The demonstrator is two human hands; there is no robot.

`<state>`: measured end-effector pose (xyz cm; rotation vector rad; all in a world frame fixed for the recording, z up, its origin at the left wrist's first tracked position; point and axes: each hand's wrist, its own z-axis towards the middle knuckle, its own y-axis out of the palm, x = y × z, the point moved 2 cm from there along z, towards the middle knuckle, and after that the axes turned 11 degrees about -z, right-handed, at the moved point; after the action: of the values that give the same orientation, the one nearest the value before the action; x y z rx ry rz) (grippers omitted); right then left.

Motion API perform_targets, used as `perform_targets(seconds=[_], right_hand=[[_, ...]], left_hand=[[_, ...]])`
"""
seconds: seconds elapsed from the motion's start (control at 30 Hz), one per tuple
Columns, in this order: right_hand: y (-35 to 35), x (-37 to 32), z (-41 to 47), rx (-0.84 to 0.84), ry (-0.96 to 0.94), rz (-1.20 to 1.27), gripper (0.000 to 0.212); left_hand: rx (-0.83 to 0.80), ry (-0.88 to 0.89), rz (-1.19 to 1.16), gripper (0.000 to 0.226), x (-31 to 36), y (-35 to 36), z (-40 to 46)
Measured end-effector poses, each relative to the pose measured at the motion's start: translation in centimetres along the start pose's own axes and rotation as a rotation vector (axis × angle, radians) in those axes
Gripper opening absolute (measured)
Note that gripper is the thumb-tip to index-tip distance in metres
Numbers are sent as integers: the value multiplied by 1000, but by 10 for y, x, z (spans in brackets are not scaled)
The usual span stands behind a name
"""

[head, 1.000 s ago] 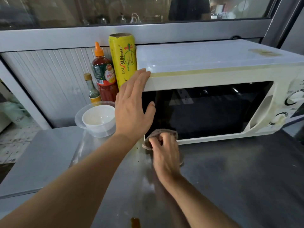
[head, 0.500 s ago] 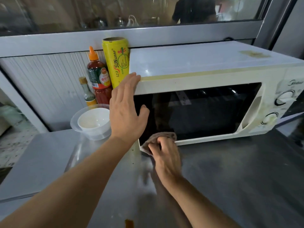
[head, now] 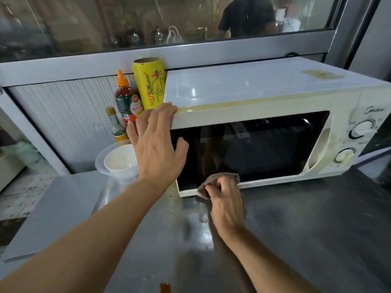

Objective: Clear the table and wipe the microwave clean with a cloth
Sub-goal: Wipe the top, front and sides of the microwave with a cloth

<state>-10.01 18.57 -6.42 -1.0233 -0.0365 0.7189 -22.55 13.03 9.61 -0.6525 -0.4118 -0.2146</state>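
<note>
Head view puts the cloth (head: 219, 180) against the lower front edge of the microwave (head: 264, 115), just below its dark door glass, bunched in the right hand (head: 226, 205), whose fingers curl round it and pinch the wad. It looks soft and limp, so it should fold to the door frame; holding it balled with a flap free seems best for rubbing. The left hand (head: 156, 149) lies flat with fingers spread on the microwave's upper left corner, likely bracing a light box that could slide on the smooth steel table (head: 306, 240). Left of the microwave stand a yellow wrap roll (head: 150, 85), a sauce bottle (head: 125, 102) and a plastic bowl (head: 120, 163).
</note>
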Motion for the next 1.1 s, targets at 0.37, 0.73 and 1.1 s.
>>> perform_targets(seconds=[0.37, 0.73, 1.1], right_hand=[[-22, 63, -2, 96, 160, -135, 26], [-45, 145, 5, 135, 105, -156, 25], [-27, 77, 3, 224, 72, -136, 17]], left_hand=[[-100, 258, 110, 56, 49, 29, 2], [39, 262, 128, 57, 52, 56, 8], [57, 245, 125, 55, 54, 57, 10]])
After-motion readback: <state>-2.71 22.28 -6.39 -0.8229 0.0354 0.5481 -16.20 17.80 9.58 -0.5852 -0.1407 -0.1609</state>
